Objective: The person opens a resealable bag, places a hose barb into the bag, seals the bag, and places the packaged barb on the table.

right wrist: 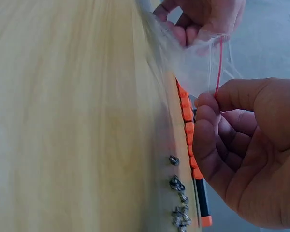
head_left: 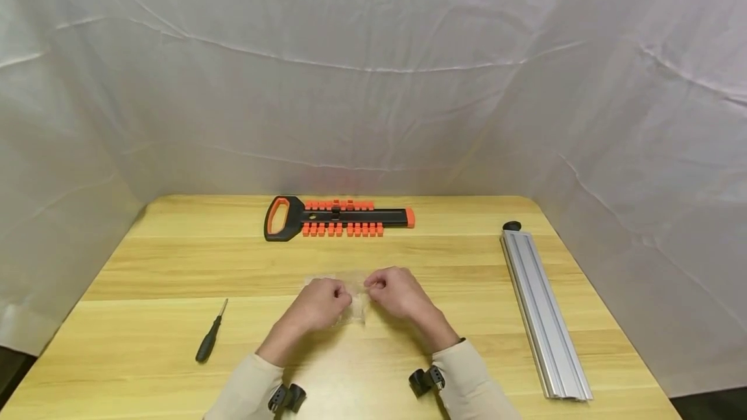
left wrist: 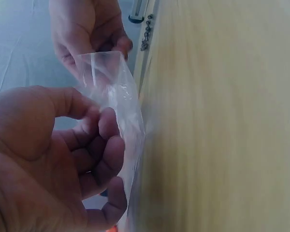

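Observation:
A clear plastic zip-lock bag [head_left: 358,308] is held up between both hands above the middle of the table. My left hand [head_left: 322,303] pinches the bag between thumb and forefinger, the other fingers curled. On the opposite side, my right hand [head_left: 399,293] pinches a corner at the red zip line [right wrist: 220,63], seen in the right wrist view. Whether anything is inside the bag I cannot tell. Several small metal fasteners [right wrist: 179,186], perhaps screws, lie on the table near the right hand; the head view does not show them.
At the back of the table [head_left: 455,258] lies a black and orange holder [head_left: 356,216] with a loop handle. A black-handled screwdriver [head_left: 209,340] rests at the left. Along the right side is a long aluminium profile [head_left: 545,316] with a black round piece [head_left: 511,226] at its far end.

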`<action>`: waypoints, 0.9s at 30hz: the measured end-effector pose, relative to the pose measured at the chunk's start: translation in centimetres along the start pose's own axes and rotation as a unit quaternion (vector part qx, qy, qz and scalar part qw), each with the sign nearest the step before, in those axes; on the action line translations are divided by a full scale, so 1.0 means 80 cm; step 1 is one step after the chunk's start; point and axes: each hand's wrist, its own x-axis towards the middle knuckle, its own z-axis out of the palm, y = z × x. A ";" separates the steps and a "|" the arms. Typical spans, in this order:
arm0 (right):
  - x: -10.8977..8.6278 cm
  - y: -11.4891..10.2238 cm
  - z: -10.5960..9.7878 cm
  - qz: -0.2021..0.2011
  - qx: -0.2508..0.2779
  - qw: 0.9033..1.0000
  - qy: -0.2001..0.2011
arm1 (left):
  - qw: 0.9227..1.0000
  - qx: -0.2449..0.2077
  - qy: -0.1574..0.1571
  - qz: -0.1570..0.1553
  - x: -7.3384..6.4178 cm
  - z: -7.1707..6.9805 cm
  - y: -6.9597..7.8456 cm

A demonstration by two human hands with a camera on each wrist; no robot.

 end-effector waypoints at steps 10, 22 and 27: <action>-0.003 0.006 -0.015 0.013 0.018 1.000 -0.019 | 0.997 0.063 0.025 -0.024 0.001 -0.023 0.006; 0.004 0.009 -0.009 0.002 0.040 0.999 -0.031 | 0.981 0.073 -0.029 0.175 -0.005 -0.015 0.009; 0.006 0.008 -0.005 0.002 0.028 0.999 -0.027 | 0.985 0.101 -0.048 0.135 -0.005 -0.005 0.005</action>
